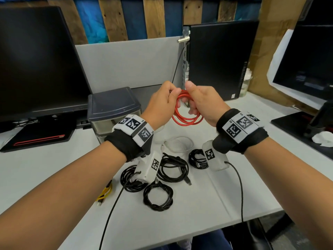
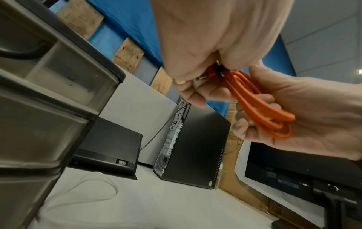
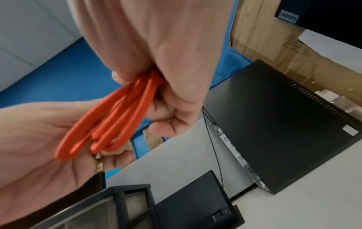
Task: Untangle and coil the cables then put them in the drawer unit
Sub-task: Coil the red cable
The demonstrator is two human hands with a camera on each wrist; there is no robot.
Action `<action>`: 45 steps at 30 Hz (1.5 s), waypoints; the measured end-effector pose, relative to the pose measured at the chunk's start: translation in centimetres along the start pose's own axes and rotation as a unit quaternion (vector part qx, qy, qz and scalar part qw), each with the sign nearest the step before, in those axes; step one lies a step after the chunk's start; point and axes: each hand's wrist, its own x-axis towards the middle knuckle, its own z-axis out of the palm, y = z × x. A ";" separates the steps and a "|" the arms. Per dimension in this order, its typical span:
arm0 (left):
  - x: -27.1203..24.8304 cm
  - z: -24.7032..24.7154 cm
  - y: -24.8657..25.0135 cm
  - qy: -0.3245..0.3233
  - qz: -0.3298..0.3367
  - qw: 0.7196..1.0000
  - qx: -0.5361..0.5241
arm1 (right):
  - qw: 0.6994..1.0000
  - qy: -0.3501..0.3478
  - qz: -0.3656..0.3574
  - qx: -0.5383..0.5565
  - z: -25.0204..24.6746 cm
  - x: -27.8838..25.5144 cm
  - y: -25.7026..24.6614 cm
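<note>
Head view shows us holding a coiled red cable (image 1: 186, 112) at frame centre, above the white desk (image 1: 207, 201): our left hand (image 1: 162, 103) pinches its top, our right hand (image 1: 203, 103) curls round the loops. Black coiled cables (image 1: 158, 195) lie lower centre; the drawer unit (image 1: 112, 109) stands left of our hands.

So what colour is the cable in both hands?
Red-orange cable; clearest in the head view.
</note>
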 end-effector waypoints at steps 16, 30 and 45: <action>1.1 -2.5 -1.7 -0.012 0.038 0.985 0.167 | 0.991 -0.051 -0.035 -0.114 0.1 -1.1 -1.8; 0.4 -2.1 -0.7 -0.075 -0.216 0.914 -0.335 | 0.977 -0.104 -0.038 -0.181 1.2 -1.0 -1.0; -0.6 -2.1 -0.2 -0.164 -0.255 0.921 -0.243 | 0.962 -0.071 -0.071 -0.252 0.7 -0.3 -0.5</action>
